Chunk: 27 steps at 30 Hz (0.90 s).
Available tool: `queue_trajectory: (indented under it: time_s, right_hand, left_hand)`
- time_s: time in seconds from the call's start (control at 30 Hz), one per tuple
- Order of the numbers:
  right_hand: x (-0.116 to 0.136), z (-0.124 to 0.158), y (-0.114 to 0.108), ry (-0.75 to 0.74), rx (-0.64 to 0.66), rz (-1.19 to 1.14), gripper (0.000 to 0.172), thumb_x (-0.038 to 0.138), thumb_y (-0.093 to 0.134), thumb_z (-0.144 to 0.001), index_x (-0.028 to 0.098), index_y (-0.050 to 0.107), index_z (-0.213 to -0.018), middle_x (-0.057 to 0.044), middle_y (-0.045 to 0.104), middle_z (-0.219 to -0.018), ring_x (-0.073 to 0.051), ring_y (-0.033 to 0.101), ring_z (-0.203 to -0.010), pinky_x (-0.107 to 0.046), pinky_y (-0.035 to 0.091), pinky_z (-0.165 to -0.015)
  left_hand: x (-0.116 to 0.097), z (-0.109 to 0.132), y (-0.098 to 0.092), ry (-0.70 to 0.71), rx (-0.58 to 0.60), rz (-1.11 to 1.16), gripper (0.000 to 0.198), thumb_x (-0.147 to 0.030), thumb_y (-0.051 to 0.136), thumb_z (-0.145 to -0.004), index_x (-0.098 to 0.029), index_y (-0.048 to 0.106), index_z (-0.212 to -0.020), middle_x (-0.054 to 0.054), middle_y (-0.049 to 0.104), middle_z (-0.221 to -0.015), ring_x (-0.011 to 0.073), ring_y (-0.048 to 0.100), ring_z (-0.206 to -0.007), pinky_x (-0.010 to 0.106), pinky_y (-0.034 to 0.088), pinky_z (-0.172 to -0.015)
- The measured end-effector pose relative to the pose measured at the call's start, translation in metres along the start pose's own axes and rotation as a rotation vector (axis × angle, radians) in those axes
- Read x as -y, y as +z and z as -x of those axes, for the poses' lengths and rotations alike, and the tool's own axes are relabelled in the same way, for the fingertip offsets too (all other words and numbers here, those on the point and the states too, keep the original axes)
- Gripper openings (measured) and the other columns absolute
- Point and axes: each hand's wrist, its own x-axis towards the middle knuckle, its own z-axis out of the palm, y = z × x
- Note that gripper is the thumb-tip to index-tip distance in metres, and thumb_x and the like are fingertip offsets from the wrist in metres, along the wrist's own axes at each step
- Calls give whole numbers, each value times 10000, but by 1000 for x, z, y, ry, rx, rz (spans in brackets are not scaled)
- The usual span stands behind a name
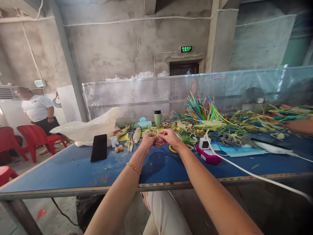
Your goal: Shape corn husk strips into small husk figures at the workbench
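My left hand (148, 139) and my right hand (170, 136) meet above the blue table (73, 173), fingers pinched together on a small pale piece I cannot make out. A bead bracelet (133, 168) circles my left wrist. Just beyond the hands lie pale husk-like leaves (134, 136) and a heap of coloured strips (207, 114). A yellow ring (172, 149) lies under my right wrist.
A black phone (99, 147) leans beside a white plastic bag (90, 127). A green flask (157, 118), a pink device (207, 156) with a white cable (256, 176), and a perforated metal screen (146, 94) stand behind. A person sits by red chairs (36, 137) at left.
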Motion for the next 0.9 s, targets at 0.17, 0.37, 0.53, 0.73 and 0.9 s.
queue_trajectory:
  time_s: [0.17,0.37,0.53,0.73,0.9]
  right_hand:
    - [0,1,1,-2,66,-32,265,364,749,-673,160,581,-661,33,551,-488,-98,511,-448,-207,424,-434]
    - [-2,1,-1,-12,92,-8,265,372,745,-667,160,586,-658,25,571,-515,-108,537,-466,-217,438,-450]
    - [-1,0,-3,-6,121,-15,207,316,699,-694,151,601,-617,11,575,-512,-107,531,-453,-217,438,-438]
    - [2,0,-5,71,145,-25,209,295,696,-691,151,586,-588,20,546,-460,-83,487,-413,-193,400,-401]
    - [1,0,-12,68,173,-51,241,328,732,-677,148,591,-601,19,553,-471,-78,484,-405,-196,392,-400]
  left_hand:
    - [1,-2,1,19,-30,-38,176,-146,653,-767,-144,532,-640,89,684,-560,171,656,-479,234,474,-476]
    - [1,-2,1,25,-12,-65,159,-104,638,-736,-135,556,-603,96,700,-585,167,666,-504,234,488,-492]
    - [0,-1,0,31,29,-33,151,-84,615,-714,-146,536,-601,98,696,-583,180,673,-522,252,497,-524]
    - [-2,0,0,-17,-23,-27,155,-45,586,-676,-161,501,-617,70,681,-555,177,671,-529,245,492,-520]
    - [-7,5,-1,-24,114,-35,78,-81,625,-683,-109,630,-756,95,715,-646,168,681,-556,250,509,-560]
